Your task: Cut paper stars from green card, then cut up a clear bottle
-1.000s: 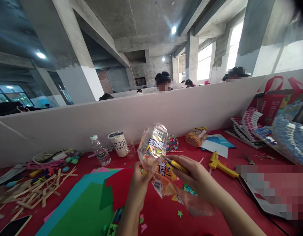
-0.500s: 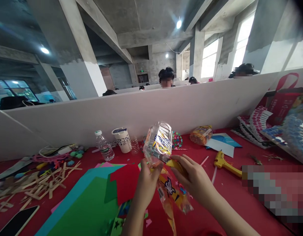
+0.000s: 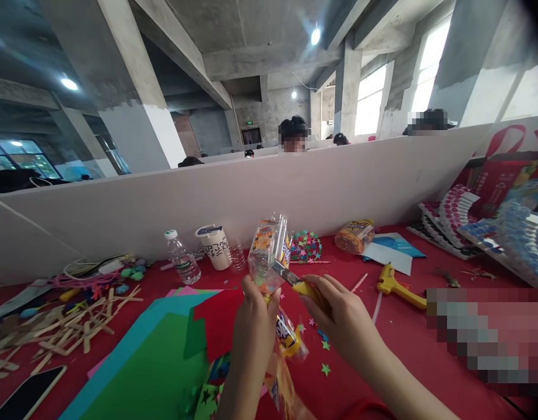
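Red-covered table (image 3: 397,335) stood against a white partition (image 3: 216,186), bare concrete hall beyond. Held clear of the tabletop, mid-view, was a clear plastic bottle (image 3: 266,248), slightly tilted. Left hand (image 3: 255,326) was wrapped round its lower end, fingers curled in, thumb pressed close; right hand (image 3: 338,309) had its fingers closed round the yellow handle of a utility knife (image 3: 308,291), blade against or just beside the bottle wall, exact contact too small to tell. For a controlled cut, short light strokes probably suited best, edge angled away from the left fingers, which sat close under it; thin plastic likely flexed and could let the blade skid, so a firm hold beside the cut seemed right. Bottle looked glossy, thin-walled, glare-streaked, with orange and yellow print showing; a printed film (image 3: 286,338) in like colours hung below the left hand, any join to the bottle hidden. Loose green stars (image 3: 325,369) lay near the right hand; farther right, a glue gun (image 3: 389,283); left, a green sheet (image 3: 155,356) and wooden sticks (image 3: 94,315); behind, a water bottle (image 3: 181,256) and cup (image 3: 214,249).
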Available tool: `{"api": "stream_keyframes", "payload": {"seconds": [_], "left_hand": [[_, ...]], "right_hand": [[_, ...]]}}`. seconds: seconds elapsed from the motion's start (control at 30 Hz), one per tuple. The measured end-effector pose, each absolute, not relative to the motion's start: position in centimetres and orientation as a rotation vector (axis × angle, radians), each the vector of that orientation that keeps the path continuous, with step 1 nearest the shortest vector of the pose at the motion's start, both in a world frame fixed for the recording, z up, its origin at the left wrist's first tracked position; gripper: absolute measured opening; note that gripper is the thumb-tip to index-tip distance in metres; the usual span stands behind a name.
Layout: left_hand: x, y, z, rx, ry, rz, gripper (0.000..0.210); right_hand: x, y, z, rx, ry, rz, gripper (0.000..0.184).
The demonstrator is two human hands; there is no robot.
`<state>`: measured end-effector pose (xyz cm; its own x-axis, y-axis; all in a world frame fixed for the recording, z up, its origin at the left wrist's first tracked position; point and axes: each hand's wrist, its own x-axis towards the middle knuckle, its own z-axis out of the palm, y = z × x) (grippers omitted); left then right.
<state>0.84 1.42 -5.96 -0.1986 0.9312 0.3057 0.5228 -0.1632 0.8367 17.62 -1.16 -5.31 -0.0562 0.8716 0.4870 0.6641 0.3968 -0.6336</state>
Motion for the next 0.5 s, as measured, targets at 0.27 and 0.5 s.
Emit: {"api": "stream_keyframes", "payload": {"seconds": [0.27, 0.5], "left_hand": [[1.1, 1.5, -6.0, 1.745, 1.754, 1.312, 0.056], [2.6, 1.3, -6.9, 2.126, 2.018, 0.910, 0.048]], "right_hand": [[17.0, -1.3, -5.7, -1.410, -1.774, 0.296, 0.021], [18.3, -0.1, -5.9, -1.403, -1.572, 0.284, 0.023]]}}
